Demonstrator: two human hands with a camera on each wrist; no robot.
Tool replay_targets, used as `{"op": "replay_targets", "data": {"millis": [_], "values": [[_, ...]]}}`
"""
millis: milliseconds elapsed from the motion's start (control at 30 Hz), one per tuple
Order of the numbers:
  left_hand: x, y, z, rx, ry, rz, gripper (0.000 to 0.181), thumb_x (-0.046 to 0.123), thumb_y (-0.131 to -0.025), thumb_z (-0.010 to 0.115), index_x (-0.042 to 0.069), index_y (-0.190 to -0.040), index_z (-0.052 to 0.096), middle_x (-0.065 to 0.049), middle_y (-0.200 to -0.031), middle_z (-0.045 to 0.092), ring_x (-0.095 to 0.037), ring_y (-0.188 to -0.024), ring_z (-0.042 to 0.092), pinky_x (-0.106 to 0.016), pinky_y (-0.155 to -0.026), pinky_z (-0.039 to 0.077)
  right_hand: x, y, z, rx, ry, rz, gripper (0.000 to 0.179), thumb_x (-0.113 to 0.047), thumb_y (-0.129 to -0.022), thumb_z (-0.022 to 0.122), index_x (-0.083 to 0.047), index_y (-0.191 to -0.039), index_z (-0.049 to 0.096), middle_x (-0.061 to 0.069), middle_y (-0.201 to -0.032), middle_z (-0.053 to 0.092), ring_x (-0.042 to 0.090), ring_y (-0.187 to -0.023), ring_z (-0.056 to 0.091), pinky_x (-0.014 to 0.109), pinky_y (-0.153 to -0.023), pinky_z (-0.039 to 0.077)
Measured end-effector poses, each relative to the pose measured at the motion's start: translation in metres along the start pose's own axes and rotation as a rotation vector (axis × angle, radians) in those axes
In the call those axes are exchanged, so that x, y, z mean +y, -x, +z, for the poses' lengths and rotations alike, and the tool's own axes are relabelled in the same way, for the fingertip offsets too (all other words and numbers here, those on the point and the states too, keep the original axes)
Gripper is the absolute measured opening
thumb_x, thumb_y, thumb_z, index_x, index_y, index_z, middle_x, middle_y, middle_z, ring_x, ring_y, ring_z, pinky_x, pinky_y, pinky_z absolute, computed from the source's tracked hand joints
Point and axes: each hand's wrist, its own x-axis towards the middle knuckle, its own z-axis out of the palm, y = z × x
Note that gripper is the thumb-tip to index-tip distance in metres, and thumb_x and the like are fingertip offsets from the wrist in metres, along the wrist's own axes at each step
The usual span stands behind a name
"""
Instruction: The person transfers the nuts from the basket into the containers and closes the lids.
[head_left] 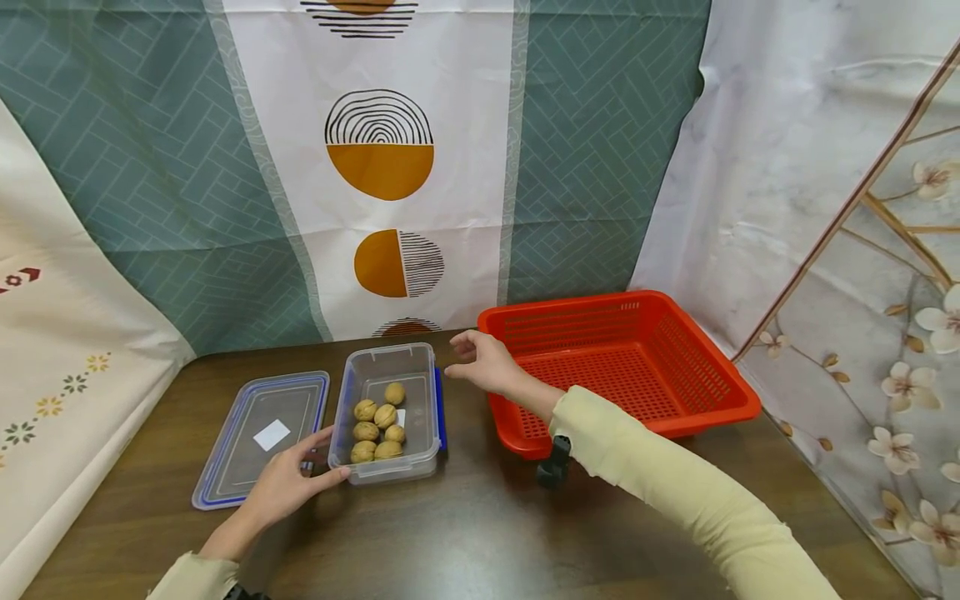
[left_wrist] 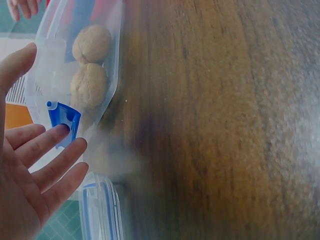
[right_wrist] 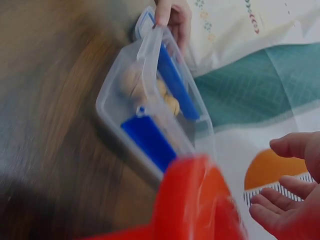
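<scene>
A clear plastic container (head_left: pixel 386 472) with blue side latches stands on the table, several walnuts (head_left: pixel 385 417) gathered in its near half. At its near left corner is my left hand (head_left: pixel 288 481), thumb at the corner and fingers along the side. The left wrist view shows those fingers extended and spread, one at the blue latch (left_wrist: pixel 65 120). My right hand (head_left: pixel 485 362) hovers between the container and the red basket (head_left: pixel 720 398), fingers loosely bent and nothing held. Flat to the container's left lies its blue-edged lid (head_left: pixel 232 467), bearing a white label.
The red slotted basket stands at the back right, its near rim under my right forearm. Behind the dark wooden table (head_left: pixel 480 533) hangs a patterned curtain (head_left: pixel 600 150), with a flowered cloth (head_left: pixel 862 350) on the right side and a cream cloth (head_left: pixel 67 333) on the left.
</scene>
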Motion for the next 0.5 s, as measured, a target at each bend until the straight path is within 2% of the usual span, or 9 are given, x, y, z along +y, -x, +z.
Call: {"op": "replay_targets", "data": {"millis": [200,500], "values": [[0.003,0.001,-0.001,-0.002,-0.016,0.009,0.073,0.044,-0.077,0.067,0.003,-0.133,0.043,-0.016,-0.118,0.057,-0.029,-0.097,0.058,-0.042,-0.071,0.047,0.01,0.01,-0.017,0.024,-0.02,0.015,0.043,-0.013,-0.079,0.069,-0.006,-0.118,0.053,0.009,-0.116,0.056,0.025,-0.107,0.052,0.036,-0.084,0.046],[0.003,0.001,-0.002,0.006,-0.008,0.03,0.071,0.04,-0.078,0.068,0.002,-0.132,0.043,-0.016,-0.118,0.057,-0.028,-0.095,0.059,-0.041,-0.07,0.047,0.02,0.025,-0.026,0.009,-0.016,0.014,0.042,-0.012,-0.08,0.069,-0.005,-0.118,0.053,0.009,-0.116,0.056,0.023,-0.105,0.053,0.035,-0.086,0.045]]}}
